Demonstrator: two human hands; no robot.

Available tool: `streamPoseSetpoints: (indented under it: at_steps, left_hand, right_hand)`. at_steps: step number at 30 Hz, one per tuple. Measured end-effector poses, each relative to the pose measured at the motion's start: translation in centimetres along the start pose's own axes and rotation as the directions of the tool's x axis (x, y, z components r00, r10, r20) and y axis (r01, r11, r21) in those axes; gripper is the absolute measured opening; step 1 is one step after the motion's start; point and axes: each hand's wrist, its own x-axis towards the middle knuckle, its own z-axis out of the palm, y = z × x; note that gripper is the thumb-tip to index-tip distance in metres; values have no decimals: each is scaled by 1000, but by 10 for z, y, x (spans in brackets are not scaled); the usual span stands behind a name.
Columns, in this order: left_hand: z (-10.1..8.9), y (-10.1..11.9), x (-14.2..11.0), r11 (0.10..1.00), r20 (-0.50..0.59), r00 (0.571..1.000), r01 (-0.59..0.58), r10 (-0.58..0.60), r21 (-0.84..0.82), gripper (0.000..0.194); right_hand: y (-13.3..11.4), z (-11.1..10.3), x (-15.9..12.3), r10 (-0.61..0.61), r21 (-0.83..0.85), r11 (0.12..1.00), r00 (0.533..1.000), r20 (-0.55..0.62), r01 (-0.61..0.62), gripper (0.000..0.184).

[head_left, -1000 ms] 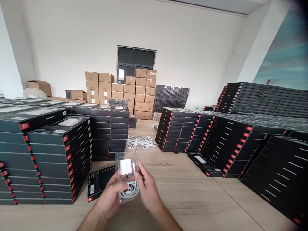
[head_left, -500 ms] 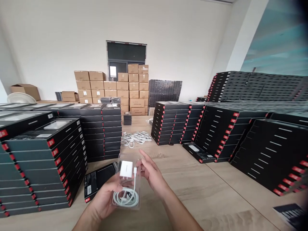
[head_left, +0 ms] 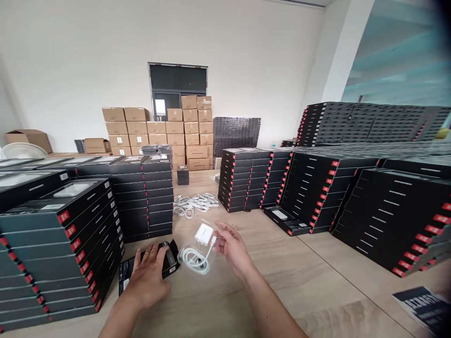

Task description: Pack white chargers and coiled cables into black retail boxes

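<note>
Charger tray pinched in right fingers; left fingers flat on box.

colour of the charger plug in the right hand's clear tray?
White, like the coiled cable beside it. The charger plug shows best in the head view.

Both forearms bare, reaching forward from the lower edge. Left hand palm down, fingers spread and laid flat. Right hand raised slightly, palm turned leftward, fingers loosely curled, seemingly pinching at thumb and forefinger, though blurred.
</note>
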Motion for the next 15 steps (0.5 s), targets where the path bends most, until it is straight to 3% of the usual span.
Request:
streamPoseSetpoints:
  at_steps: [4,9,15]
  left_hand:
    - [-2,10,-4,998,58,998,14,-18,63,73]
    - [-6,20,-10,1000,127,992,4,-7,19,78]
    - [-16,34,-12,999,-24,999,-34,33,-15,85]
  right_hand:
    - [2,-5,3,-17,103,994,997,-79,25,36]
    - [7,8,-5,3,196,981,999,-33,3,52]
    - [20,26,-13,-43,271,962,999,-11,44,59]
